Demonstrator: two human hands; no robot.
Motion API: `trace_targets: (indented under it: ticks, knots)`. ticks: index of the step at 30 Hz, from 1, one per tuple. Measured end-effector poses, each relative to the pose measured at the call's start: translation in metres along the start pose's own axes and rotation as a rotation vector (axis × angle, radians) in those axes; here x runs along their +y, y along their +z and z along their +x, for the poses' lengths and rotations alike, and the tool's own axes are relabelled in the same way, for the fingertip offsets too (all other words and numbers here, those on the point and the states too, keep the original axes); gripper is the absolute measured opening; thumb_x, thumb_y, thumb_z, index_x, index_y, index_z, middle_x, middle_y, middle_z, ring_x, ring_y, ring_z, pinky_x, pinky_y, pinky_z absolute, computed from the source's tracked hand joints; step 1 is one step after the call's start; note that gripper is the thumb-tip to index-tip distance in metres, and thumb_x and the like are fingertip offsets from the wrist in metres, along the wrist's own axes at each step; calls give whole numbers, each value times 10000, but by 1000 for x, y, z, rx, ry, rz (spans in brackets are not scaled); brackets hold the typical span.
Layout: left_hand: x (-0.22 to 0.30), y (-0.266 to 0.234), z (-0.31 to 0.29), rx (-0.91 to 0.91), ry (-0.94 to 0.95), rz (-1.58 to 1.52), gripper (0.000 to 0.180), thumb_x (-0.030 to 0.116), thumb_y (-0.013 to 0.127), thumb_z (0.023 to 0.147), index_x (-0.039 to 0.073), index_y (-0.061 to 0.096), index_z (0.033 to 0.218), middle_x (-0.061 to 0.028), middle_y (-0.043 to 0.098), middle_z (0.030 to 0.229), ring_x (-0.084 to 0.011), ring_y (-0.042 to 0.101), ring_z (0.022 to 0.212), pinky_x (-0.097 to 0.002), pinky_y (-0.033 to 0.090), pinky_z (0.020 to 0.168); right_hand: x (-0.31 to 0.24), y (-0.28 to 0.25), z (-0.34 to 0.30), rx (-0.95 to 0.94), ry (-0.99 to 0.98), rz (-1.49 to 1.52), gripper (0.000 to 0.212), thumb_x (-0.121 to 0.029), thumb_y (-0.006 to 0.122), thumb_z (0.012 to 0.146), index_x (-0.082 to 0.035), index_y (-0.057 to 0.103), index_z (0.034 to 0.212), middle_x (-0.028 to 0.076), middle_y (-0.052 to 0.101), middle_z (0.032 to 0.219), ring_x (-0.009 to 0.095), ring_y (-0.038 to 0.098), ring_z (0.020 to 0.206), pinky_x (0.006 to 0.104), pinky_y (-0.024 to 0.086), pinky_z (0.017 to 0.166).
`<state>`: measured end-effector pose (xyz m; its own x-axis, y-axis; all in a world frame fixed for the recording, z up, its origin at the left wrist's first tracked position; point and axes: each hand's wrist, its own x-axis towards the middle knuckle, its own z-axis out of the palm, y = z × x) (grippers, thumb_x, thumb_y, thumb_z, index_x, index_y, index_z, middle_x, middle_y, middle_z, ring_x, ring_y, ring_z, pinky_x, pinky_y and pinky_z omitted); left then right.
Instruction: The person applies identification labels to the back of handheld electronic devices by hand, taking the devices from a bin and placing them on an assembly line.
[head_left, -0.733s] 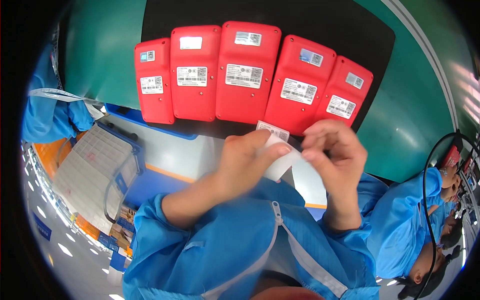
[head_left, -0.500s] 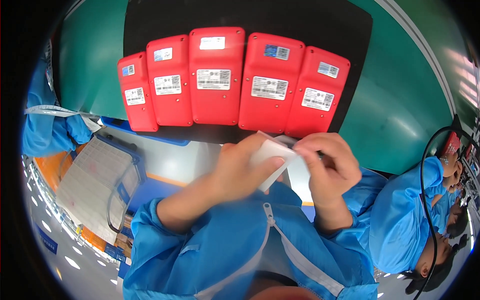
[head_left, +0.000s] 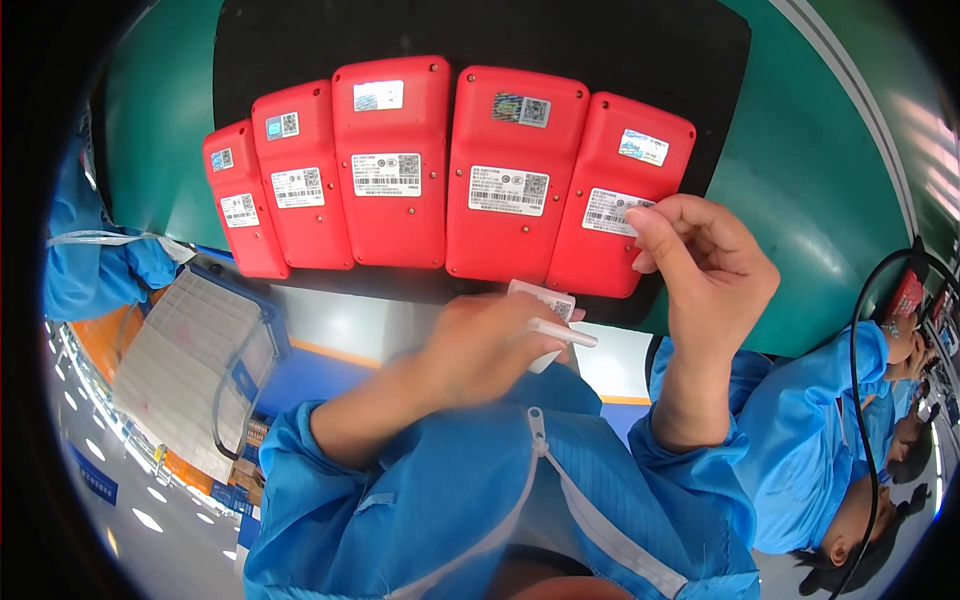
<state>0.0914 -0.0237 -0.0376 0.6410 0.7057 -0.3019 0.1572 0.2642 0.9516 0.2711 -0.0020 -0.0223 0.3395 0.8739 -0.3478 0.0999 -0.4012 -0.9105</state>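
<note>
My left hand (head_left: pixel 480 345) is closed on a small bundle of white label sheets (head_left: pixel 550 297). One sheet shows a printed code, and a folded white strip (head_left: pixel 565 333) sticks out by the thumb. My right hand (head_left: pixel 705 260) is raised over the lower part of the rightmost red handheld device (head_left: pixel 590 265), its thumb and fingers pinched at the edge of that device's white label (head_left: pixel 608 212). Whether anything small is between the fingertips is hidden. Several red devices (head_left: pixel 392 225) lie back-up in a fanned row, each with a large white label and a smaller shiny sticker.
Beneath the devices is a black mat (head_left: pixel 500 30) on a green table (head_left: pixel 800 210). A pale crate (head_left: pixel 185 360) with a blue frame stands at left. A black cable (head_left: pixel 858 400) curves down the right side, near a co-worker in blue (head_left: pixel 800 440). Another blue sleeve (head_left: pixel 100 280) shows at left.
My right hand has left the label sheets and moved up and right over the rightmost device. The left hand keeps the sheets, now turned so the printed code shows. The view has shifted slightly.
</note>
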Motion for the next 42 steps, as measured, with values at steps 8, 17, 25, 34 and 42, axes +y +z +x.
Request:
trace_targets:
  ticks: [8,17,25,34,42]
  knots:
    - [2,8,3,1,-33,68,47,39,496,836,-2,497,858,-149,642,756,-219,645,754,-261,501,650,-3,-7,3,-27,56,-7,98,18,659,711,59,603,780,59,573,604,74,532,503,183,447,472]
    - [0,12,7,22,-48,59,89,61,517,829,-4,511,890,-142,639,777,-191,645,682,-250,499,592,1,-12,4,-13,101,-45,77,-6,658,721,31,598,750,46,579,615,66,542,535,176,432,482]
    - [8,17,-2,45,-126,-182,171,203,462,877,38,473,919,-80,602,664,-197,601,580,-287,455,516,-17,-21,12,-25,18,-994,326,-280,690,712,-4,528,645,86,528,525,164,522,473,272,411,473]
    - [19,-103,-161,692,-236,-341,132,135,477,853,19,449,908,-129,547,603,-202,548,447,-293,448,379,-48,98,-27,33,-690,-849,310,-61,541,705,2,509,1007,160,494,1062,311,458,1008,389,389,846]
    - [61,-198,-326,1367,338,-241,191,202,417,901,26,449,968,-70,483,540,-145,474,417,-258,411,385,-36,300,-13,-38,-608,-1712,509,-222,385,824,25,348,1266,191,185,1382,516,112,1220,616,32,978]
